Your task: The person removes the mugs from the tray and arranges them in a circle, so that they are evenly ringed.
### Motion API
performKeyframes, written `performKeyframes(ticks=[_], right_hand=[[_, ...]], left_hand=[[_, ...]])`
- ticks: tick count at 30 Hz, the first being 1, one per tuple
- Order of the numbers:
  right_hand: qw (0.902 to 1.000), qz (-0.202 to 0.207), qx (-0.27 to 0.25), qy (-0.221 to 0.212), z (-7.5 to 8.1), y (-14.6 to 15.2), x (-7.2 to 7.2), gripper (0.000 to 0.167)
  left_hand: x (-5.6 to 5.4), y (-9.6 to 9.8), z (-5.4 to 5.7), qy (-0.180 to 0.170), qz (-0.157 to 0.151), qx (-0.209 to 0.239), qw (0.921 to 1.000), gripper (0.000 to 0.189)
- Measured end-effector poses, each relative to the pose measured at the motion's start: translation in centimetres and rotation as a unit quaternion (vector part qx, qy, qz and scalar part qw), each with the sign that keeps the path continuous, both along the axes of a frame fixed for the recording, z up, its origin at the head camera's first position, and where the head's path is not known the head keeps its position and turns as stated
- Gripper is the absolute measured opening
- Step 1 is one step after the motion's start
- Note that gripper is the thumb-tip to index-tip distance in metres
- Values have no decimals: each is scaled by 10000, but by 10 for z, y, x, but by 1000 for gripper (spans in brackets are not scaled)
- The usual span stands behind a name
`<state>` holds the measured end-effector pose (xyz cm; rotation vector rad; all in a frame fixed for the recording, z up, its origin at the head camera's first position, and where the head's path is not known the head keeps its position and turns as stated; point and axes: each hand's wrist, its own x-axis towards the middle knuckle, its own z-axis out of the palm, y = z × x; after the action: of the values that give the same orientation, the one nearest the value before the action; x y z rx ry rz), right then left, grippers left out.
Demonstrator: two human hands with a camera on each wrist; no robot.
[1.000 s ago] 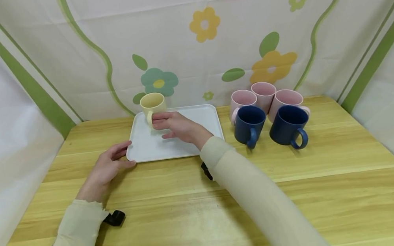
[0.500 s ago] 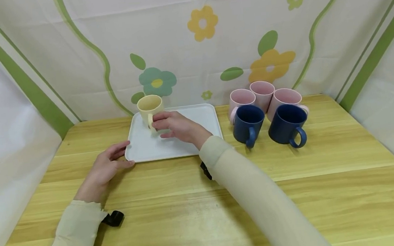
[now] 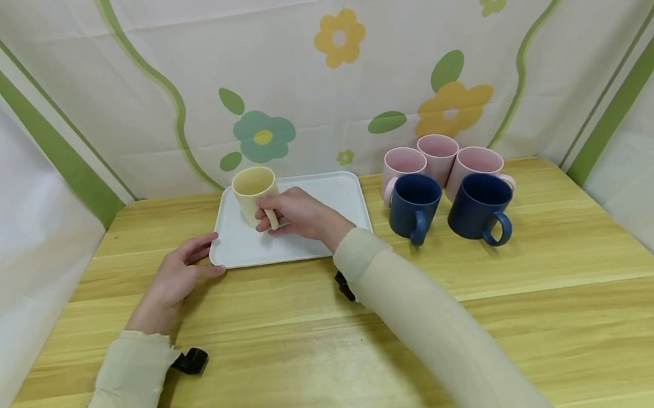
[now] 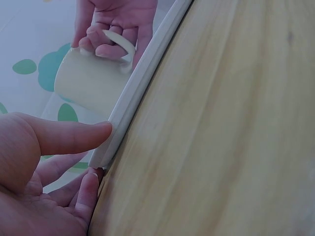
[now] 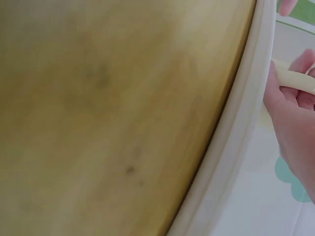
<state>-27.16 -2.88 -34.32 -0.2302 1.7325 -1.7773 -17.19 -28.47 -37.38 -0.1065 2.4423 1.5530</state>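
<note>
A pale yellow mug (image 3: 248,201) stands upright over the left part of a white rectangular tray (image 3: 296,250). My right hand (image 3: 304,214) grips its handle, and the left wrist view shows fingers curled through the handle of the mug (image 4: 88,81). At the tray's front left corner, my left hand (image 3: 173,279) holds the tray, thumb on the front edge and fingers along the left side. In the left wrist view the thumb of the left hand (image 4: 44,162) presses the rim of the tray (image 4: 133,98). The mug's base is partly hidden by the right hand.
Right of the tray, two dark blue mugs (image 3: 414,205) stand in front of three pink mugs (image 3: 440,161), grouped closely. A wood-grain table (image 3: 295,365) lies under everything. A floral fabric backdrop (image 3: 304,88) rises behind its far edge.
The yellow mug has come nearer from the tray's back left. My right hand, earlier with straighter fingers at the handle, now grips it. The left hand stays at the tray corner.
</note>
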Motion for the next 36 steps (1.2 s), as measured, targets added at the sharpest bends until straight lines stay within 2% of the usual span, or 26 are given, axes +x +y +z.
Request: performKeyframes(ticks=[9,17,23,30,36], right_hand=[[9998,113,132,47,0,8,4,27],[9994,-128,188,279,5,20,11,29],[9978,-308,147,564,17,33,23,28],[9912,-484,150,1222,30,53,40,31],[9873,-564,-30,1483,41,71,55,32]], left_hand=[[0,0,0,-17,-4,-37,10000,83],[0,0,1,-31,2,13,10000,83],[1,0,2,-23,-1,10,10000,83],[1,0,1,-37,-21,-13,10000,83],[1,-2,1,-40,-77,-27,10000,83]])
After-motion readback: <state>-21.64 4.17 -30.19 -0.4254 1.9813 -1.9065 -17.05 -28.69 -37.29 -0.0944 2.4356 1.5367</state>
